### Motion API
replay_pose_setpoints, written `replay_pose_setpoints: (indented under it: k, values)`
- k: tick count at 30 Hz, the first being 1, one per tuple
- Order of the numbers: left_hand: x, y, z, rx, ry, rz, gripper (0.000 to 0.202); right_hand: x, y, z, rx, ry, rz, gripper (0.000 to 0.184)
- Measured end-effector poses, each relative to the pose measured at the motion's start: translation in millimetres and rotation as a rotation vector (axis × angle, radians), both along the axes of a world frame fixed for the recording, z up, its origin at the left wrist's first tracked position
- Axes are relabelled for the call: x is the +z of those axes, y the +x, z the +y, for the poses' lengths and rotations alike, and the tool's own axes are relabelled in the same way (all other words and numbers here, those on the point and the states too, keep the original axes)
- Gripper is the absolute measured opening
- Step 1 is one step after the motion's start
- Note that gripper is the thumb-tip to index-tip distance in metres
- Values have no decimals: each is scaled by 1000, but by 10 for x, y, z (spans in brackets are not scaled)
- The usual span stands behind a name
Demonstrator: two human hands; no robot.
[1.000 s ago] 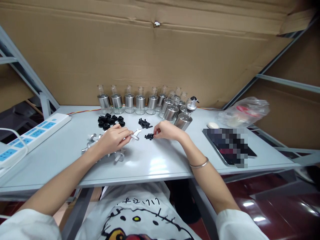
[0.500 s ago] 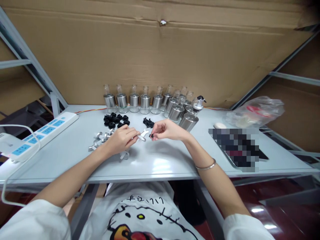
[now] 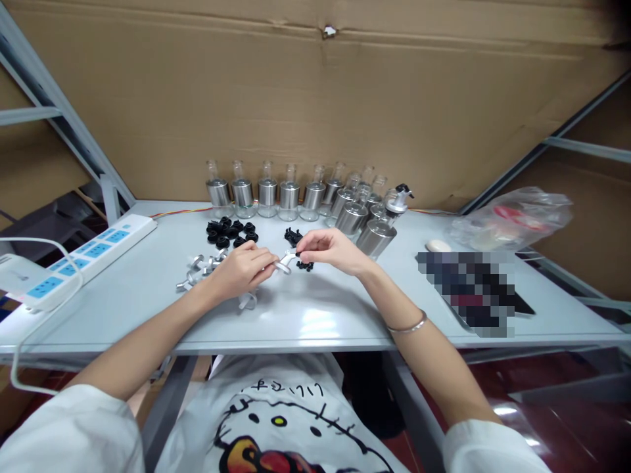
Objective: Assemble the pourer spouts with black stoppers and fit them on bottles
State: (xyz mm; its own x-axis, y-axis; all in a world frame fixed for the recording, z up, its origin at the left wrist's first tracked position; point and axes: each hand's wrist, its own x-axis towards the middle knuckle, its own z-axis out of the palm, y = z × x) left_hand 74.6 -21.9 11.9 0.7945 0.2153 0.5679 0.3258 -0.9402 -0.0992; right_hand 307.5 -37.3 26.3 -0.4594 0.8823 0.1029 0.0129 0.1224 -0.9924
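Note:
A silver pourer spout (image 3: pixel 282 266) with a round collar is pinched in my left hand (image 3: pixel 244 269), its thin end pointing right. At that end my right hand (image 3: pixel 335 251) has thumb and fingertips closed on a small black piece (image 3: pixel 298 254), mostly covered by the fingers; it looks to be touching the spout's tip. Small black parts lie behind the right fingers (image 3: pixel 292 236) and below them. Left of my left hand is a heap of silver spouts (image 3: pixel 197 267), partly hidden by the hand. Behind it are several black ring-shaped stoppers (image 3: pixel 231 231).
Several glass bottles with metal sleeves (image 3: pixel 290 196) stand along the back; one at right carries a silver-and-black pourer top (image 3: pixel 398 198). A white power strip (image 3: pixel 93 253) lies left. A plastic bag (image 3: pixel 513 217), a white oval object (image 3: pixel 438 246) and a pixelated dark item (image 3: pixel 468 292) lie right.
My right hand has moved slightly up and left, bringing the small black piece to the spout's tip. Small black parts below its fingers now show. The view has shifted slightly.

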Motion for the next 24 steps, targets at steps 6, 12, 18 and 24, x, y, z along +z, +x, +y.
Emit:
replay_pose_setpoints:
  k: [6, 12, 18, 24]
  values:
    - [28, -4, -16, -11, 20, -27, 27, -4, 3, 10, -32, -16, 6, 24]
    - [24, -9, -12, 23, 1, 7, 30, -27, -26, 12, -22, 1, 36, 32]
    - [28, -25, 6, 16, -8, -17, 29, -48, -43, 11, -30, 33, 76, 39]
    - [29, -20, -7, -5, -7, -27, 26, -38, -43, 8, -79, 52, 113, 36]
